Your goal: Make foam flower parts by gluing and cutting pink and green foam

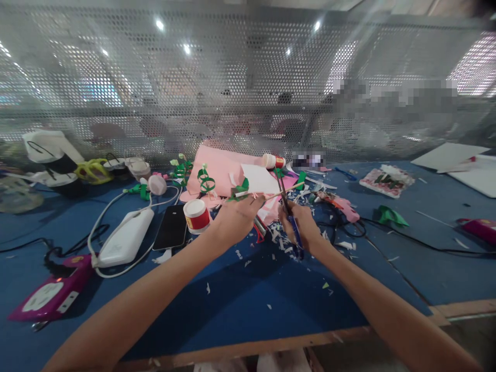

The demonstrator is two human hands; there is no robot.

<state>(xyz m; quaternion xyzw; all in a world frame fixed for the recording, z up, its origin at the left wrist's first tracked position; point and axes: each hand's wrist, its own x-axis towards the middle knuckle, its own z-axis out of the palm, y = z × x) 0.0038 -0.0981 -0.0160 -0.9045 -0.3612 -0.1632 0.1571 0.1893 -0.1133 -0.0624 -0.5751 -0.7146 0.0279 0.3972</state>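
Observation:
My left hand [236, 217] is closed round a thin wooden stick [277, 193] that carries a green paper leaf [241, 189] near my fingers. My right hand [300, 225] grips blue-handled scissors [289, 214]. Their blades point up and cross the stick near its far end. Both hands hover over the blue table [240, 299], above a scatter of white paper scraps [281, 240]. Pink paper sheets [220, 170] and a white sheet [259, 180] lie just behind the hands.
A small white-and-red jar [196, 215], a black phone [171, 227] and a white power bank [126, 237] with cable lie to the left. A magenta device [52, 294] sits at the near left. Green ribbon curls, black cables and white boards [461, 160] lie around. A perforated screen stands behind.

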